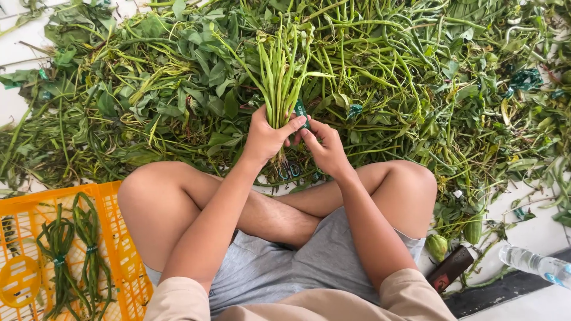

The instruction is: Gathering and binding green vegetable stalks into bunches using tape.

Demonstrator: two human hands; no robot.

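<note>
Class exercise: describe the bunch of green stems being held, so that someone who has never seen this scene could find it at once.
Start at the big heap of loose greens spread over the floor beyond the crossed legs. At its near edge, the left hand grips one upright bunch of stems, while the right hand pinches a green band around it. Only this bunch stands gathered; its neighbours lie scattered.

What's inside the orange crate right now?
Two tied stem bundles lie in the orange crate; a round orange piece sits beside them. The crate's left part is out of frame.

A produce-sorting floor: heaped green stalks and leaves (178, 89), an orange plastic crate (119, 238) holding tied bundles (59, 255).
</note>
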